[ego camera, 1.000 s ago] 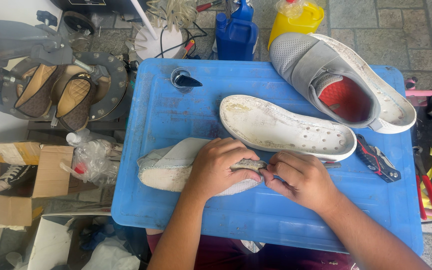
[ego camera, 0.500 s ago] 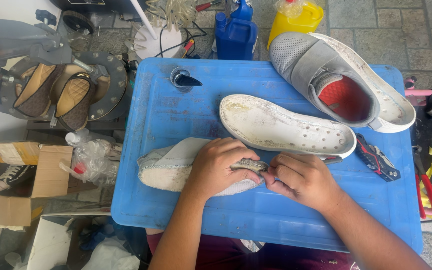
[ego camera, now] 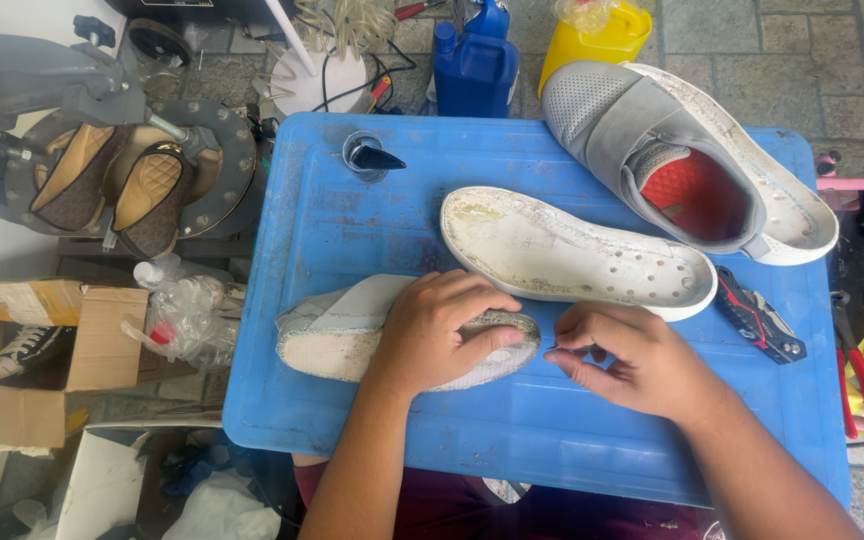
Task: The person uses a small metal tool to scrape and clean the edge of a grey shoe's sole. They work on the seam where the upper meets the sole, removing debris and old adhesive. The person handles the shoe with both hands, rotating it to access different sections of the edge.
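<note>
A grey shoe upper point(ego camera: 332, 335) lies on its side on the blue plastic board point(ego camera: 352, 220), pale underside facing me. My left hand point(ego camera: 437, 330) presses down on its middle. My right hand point(ego camera: 632, 360) sits just right of the shoe's toe end, thumb and forefinger pinched on a thin metal needle-like tool point(ego camera: 557, 348). Behind my hands lies a detached white sole point(ego camera: 572, 250), inner side up, with small holes.
A complete grey shoe point(ego camera: 682, 150) with red lining lies at the board's far right. A small cup with a dark cone point(ego camera: 364, 157) stands at the back. Folded pliers point(ego camera: 760, 318) rest right of the sole. Bottles, a shoe press and boxes surround the board.
My right hand has drawn a little to the right, away from the shoe's toe end, still pinching the thin tool. My left hand stays on the shoe.
</note>
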